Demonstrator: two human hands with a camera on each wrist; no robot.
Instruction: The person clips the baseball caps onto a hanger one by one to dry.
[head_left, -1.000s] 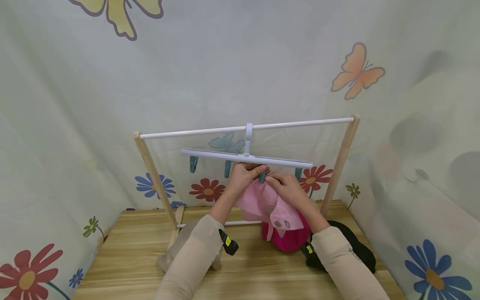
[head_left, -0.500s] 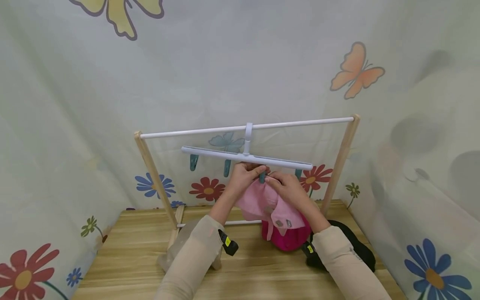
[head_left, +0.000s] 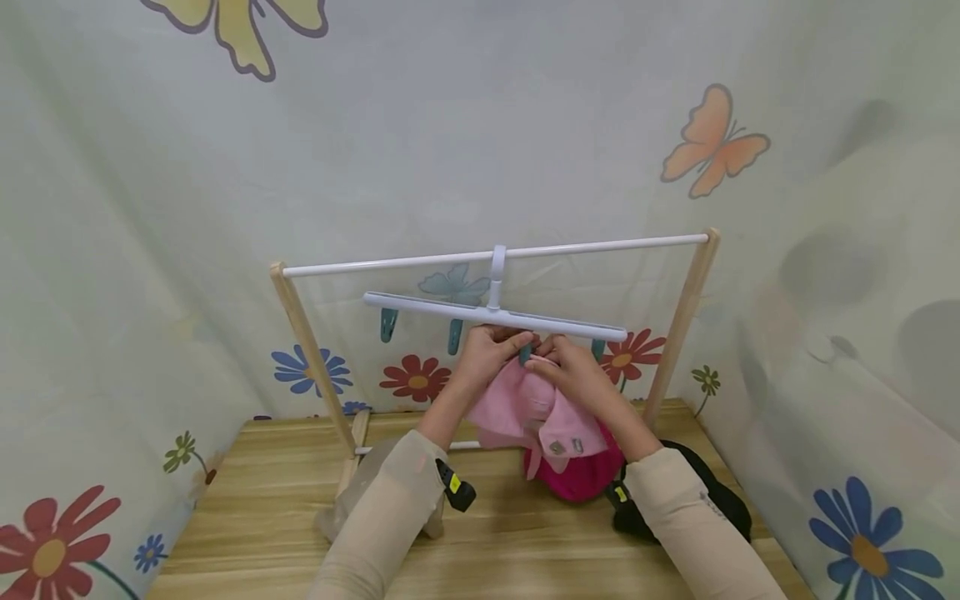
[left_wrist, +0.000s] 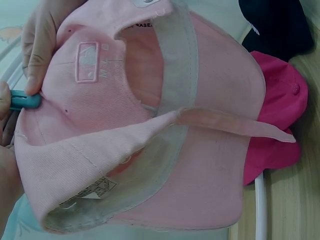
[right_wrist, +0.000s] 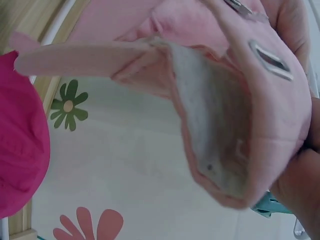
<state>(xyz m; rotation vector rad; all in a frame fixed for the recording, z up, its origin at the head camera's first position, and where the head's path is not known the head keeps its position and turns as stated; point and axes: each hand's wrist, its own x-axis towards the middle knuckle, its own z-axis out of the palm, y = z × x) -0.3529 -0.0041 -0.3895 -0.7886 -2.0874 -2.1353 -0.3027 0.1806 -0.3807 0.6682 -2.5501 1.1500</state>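
Wooden-posted drying rack point(head_left: 687, 310) bears a pale clip hanger point(head_left: 558, 323); just beneath it is a pink baseball cap point(head_left: 510, 408), pinched between thumb and fingers of the right hand point(head_left: 576, 373). The left hand point(head_left: 483, 357) has its fingers clamped on a teal clip point(head_left: 525, 353) touching the cap.

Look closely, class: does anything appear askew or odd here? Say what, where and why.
Yes. The hanger tilts under the white rail, its right end lower, rather than level. The strap of the pink cap dangles unfastened, its end free of the metal buckle.
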